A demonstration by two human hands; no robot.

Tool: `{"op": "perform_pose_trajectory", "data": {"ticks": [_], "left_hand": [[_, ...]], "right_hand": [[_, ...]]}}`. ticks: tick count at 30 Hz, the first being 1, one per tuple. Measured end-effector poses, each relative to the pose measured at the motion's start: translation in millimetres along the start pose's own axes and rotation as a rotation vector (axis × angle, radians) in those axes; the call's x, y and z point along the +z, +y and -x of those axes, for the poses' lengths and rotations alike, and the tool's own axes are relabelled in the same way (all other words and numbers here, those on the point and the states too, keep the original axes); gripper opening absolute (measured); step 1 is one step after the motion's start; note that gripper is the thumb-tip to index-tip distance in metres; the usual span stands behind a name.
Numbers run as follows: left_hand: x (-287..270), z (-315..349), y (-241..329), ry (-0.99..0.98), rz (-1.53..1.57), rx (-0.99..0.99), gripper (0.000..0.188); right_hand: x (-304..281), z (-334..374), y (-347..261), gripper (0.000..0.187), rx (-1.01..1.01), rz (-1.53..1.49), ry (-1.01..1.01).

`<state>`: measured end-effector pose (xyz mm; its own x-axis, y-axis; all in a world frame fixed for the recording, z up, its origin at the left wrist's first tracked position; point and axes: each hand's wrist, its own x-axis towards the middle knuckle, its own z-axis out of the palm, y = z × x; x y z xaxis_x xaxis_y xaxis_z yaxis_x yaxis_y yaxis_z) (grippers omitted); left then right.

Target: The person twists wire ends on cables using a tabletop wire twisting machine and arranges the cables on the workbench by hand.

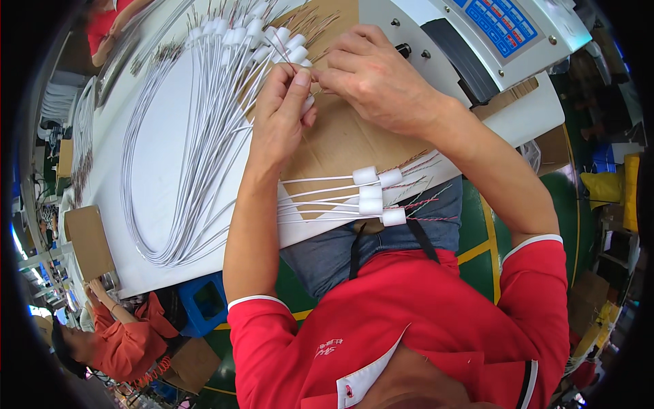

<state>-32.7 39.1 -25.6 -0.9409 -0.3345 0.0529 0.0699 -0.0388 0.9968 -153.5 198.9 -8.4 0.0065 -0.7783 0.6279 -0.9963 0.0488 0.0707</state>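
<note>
Over a brown cardboard sheet (340, 146), my left hand (281, 112) is closed in a pinch around the end of a white cable, with a white foam cylinder (308, 104) partly showing beside its fingers. My right hand (378, 82) meets it from the right, its fingertips pinched on the thin wires at that cable end. A large bundle of white cables (184, 211) curves across the table to the left. Many of their ends, with white foam cylinders (255, 28) and bare thin wires, lie fanned beyond my hands. Several more foam-capped ends (370, 200) lie by the near table edge.
A machine with a blue keypad (501, 24) and a black cover (460, 61) stands at the far right of the white table (157, 123). A co-worker in orange-red (129, 337) sits at the lower left, near a blue stool (203, 303). Another person's arm (126, 20) shows at the upper left.
</note>
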Motion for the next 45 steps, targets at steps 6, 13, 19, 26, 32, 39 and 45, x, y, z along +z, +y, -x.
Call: {"op": "perform_pose_trajectory", "data": {"ticks": [6, 13, 19, 26, 32, 39, 45], "left_hand": [[-1.5, 0.6, 3.5, -0.030, -0.009, -0.013, 0.022], [2.3, 0.0, 0.0, -0.011, -0.021, -0.007, 0.023], [3.2, -0.2, 0.2, 0.005, 0.020, 0.006, 0.024], [-4.1, -3.4, -13.0, 0.001, -0.022, 0.039, 0.027], [-1.4, -0.4, -6.7, 0.021, 0.031, 0.008, 0.026], [-0.5, -1.1, -8.8, -0.011, 0.094, 0.003, 0.024], [-0.4, -3.5, -19.3, 0.045, -0.085, 0.105, 0.023]], "right_hand": [[4.3, 3.4, -2.5, 0.018, 0.036, -0.049, 0.000], [1.6, 2.9, -8.2, 0.018, 0.083, -0.060, 0.072], [6.2, -2.4, -5.5, 0.017, 0.005, -0.047, 0.060], [6.3, -8.4, -13.4, 0.017, 0.089, -0.084, -0.006], [-2.3, -6.3, -12.9, 0.013, 0.136, -0.036, 0.027], [-2.2, -3.3, -10.8, 0.011, 0.027, -0.016, -0.011], [-2.2, -11.0, -9.0, 0.010, 0.037, -0.006, -0.085]]}}
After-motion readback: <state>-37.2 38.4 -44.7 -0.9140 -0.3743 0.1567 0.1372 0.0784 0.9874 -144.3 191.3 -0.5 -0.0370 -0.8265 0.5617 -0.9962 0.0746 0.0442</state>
